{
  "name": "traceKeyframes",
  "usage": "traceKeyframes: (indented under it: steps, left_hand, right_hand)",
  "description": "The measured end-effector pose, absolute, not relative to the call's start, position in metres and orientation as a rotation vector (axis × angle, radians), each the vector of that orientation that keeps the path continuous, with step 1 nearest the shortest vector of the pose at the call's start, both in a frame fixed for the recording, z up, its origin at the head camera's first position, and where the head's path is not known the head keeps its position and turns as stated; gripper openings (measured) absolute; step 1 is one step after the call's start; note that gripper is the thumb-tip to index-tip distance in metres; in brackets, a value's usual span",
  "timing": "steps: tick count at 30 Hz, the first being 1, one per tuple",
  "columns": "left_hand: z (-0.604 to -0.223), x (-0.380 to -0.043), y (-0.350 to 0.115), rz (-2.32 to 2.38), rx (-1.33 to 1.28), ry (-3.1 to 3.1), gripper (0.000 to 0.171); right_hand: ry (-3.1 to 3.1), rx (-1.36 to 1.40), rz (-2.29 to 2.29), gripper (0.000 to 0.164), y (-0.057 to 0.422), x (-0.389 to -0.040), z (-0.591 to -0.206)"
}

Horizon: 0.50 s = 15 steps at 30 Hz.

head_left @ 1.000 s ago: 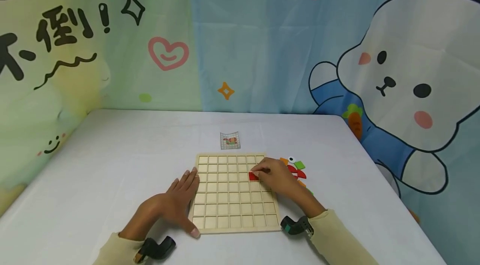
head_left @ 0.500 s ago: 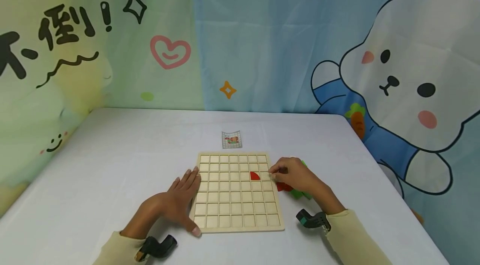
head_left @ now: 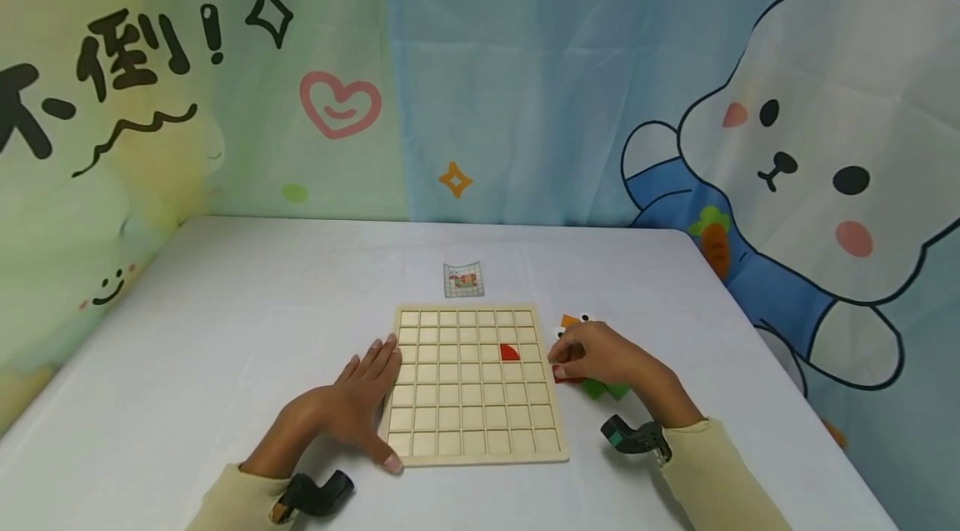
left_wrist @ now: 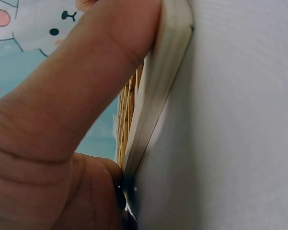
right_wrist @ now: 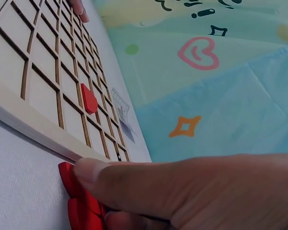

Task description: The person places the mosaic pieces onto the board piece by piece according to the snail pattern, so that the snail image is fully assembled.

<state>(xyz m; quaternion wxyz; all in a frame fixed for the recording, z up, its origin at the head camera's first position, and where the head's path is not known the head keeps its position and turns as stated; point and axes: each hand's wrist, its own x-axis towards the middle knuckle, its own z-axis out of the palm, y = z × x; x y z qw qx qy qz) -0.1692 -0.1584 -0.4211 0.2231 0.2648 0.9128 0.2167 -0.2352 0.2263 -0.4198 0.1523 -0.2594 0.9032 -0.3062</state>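
A pale wooden grid board [head_left: 447, 395] lies on the white table. One red quarter-round piece [head_left: 509, 353] sits in a cell on its right side. My left hand [head_left: 348, 410] rests along the board's left edge, fingers straight, thumb at the near corner; the left wrist view shows the thumb [left_wrist: 100, 62] against the board's side. Just off the right edge, my right hand [head_left: 607, 360] has curled fingers at a group of red pieces [right_wrist: 81, 211]. Its thumb and forefinger pinch one of these; the forefinger's contact is mostly hidden in the right wrist view.
Green pieces [head_left: 603, 388], an orange piece [head_left: 569, 320] and a round eye piece [head_left: 585, 318] lie around the right hand, partly covered. A small picture card [head_left: 463, 280] lies beyond the board. A printed curtain [head_left: 510, 81] hangs behind the table.
My right hand has left the red quarter-round piece in its cell and drawn back rightward, off the board, to the loose red pieces. The left hand stays at the board's edge.
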Motion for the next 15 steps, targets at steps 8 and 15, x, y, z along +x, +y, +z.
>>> traceKeyframes:
  steps: [8,15]
  left_hand:
    - [-0.4217,-0.1689,-0.1581,0.589,0.734,2.529,0.141]
    - [-0.4211,-0.1686,-0.1581,0.577,0.734,2.536,0.141]
  right_hand:
    - [2.632,-0.689,-0.766,0.016,0.2241,-0.2309,-0.4157]
    - [2.624,-0.706,-0.764,0.013,0.222,-0.2303,-0.4154]
